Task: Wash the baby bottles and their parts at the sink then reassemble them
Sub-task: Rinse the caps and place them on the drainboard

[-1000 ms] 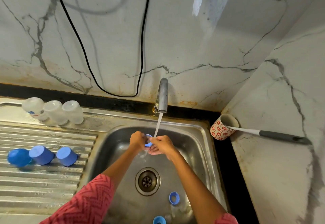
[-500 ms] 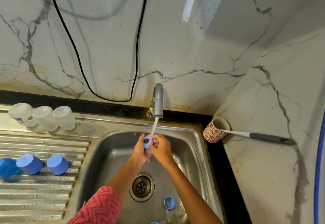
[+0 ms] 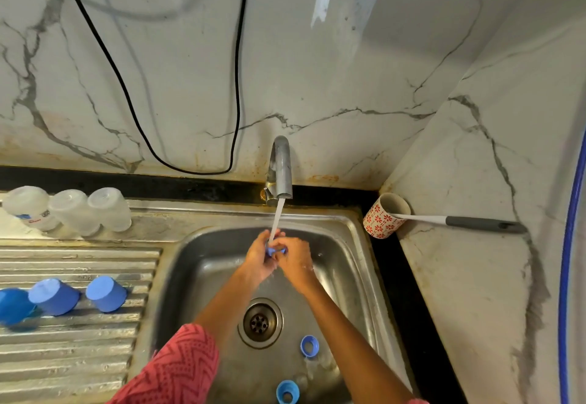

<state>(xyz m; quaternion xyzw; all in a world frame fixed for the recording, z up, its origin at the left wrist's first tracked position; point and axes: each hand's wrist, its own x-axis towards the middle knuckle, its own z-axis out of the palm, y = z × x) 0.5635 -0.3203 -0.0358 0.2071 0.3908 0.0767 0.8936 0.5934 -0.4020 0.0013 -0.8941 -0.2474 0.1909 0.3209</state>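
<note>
While water runs from the tap [image 3: 280, 168], both hands meet right under the stream at about 12 o'clock of the sink [image 3: 348, 245], likely so it flushes the part. Left hand [image 3: 258, 259] and right hand [image 3: 293, 261] both pinch a small blue ring [image 3: 275, 249], fingers curled on it; it's mostly hidden, shape unclear. Two more blue rings [image 3: 309, 346] lie near the drain at 5 o'clock, probably awaiting rinsing. Clear bottles [image 3: 73, 210] sit inverted at 10 o'clock, blue caps [image 3: 106, 293] at 9 on the drainboard [image 3: 79, 356], presumably draining.
</note>
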